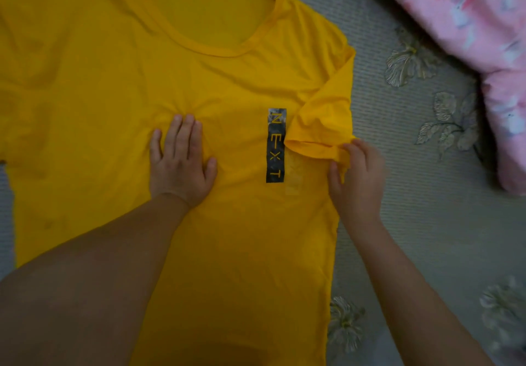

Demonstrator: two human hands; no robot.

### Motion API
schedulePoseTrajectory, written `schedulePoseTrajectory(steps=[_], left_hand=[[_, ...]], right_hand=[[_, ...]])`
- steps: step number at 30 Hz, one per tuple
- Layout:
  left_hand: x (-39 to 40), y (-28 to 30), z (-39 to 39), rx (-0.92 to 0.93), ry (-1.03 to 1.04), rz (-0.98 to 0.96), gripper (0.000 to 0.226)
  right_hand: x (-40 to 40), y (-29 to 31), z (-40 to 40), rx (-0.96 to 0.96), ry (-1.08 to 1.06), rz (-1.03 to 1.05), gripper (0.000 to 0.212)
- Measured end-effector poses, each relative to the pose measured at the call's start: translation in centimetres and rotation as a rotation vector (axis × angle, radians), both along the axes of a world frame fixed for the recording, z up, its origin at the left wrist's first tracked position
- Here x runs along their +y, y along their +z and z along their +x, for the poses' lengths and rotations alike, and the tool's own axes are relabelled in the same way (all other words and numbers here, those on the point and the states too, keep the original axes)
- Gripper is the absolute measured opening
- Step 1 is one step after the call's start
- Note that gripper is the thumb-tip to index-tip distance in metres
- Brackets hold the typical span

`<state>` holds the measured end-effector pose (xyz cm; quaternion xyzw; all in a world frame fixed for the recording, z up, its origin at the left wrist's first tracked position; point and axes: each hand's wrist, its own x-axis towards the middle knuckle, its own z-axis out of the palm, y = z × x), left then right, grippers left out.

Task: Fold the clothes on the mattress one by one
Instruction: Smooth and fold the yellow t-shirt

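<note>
Grey floral-patterned mattress [427, 166] carries a bright yellow cotton T-shirt [113, 95] lying front-up beneath both hands. Left hand [182, 163] presses flat, fingers straight, on its chest; right hand [358, 177] pinches the folded-in sleeve hem. Pink flowered bedding [469, 18] lies beyond the right hand.

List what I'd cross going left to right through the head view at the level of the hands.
Yellow T-shirt body → left hand pressing flat on it → black NEXT label → folded-in sleeve → right hand pinching the sleeve's hem → grey flowered mattress → pink floral bedding.
</note>
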<state>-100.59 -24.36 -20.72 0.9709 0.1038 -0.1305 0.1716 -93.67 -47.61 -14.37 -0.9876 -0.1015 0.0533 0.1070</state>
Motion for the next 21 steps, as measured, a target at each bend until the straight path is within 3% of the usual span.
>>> schedulePoseTrajectory(steps=[2,4,7,8,12,16,19,21], left_hand=[[0.1,0.0,-0.1,0.015,0.021,-0.015,0.068],[0.2,0.0,-0.3,0.027,0.028,-0.027,0.068],[0.0,-0.1,-0.4,0.012,0.008,-0.021,0.066],[0.0,-0.2,-0.4,0.007,0.005,-0.021,0.065],[0.1,-0.2,-0.3,0.024,0.024,-0.043,0.069],[0.2,-0.3,-0.4,0.049,0.03,-0.046,0.071],[0.3,-0.4,-0.6,0.063,0.032,-0.034,0.072],[0.3,-0.4,-0.6,0.076,0.028,-0.013,0.074]], right_hand=[[0.0,0.0,2.0,0.077,-0.048,-0.031,0.035],[0.7,-0.1,3.7,0.179,0.036,-0.056,0.037],[2.4,-0.4,5.3,0.304,0.106,0.086,0.038],[2.7,-0.7,5.6,0.334,0.128,0.045,0.039],[3.0,-1.9,5.4,0.359,0.311,-0.378,0.037],[3.5,-2.2,4.0,0.286,0.397,-0.476,0.026],[3.6,-2.0,4.8,0.298,0.418,-0.451,0.019],[3.5,-1.4,5.7,0.284,0.318,-0.351,0.018]])
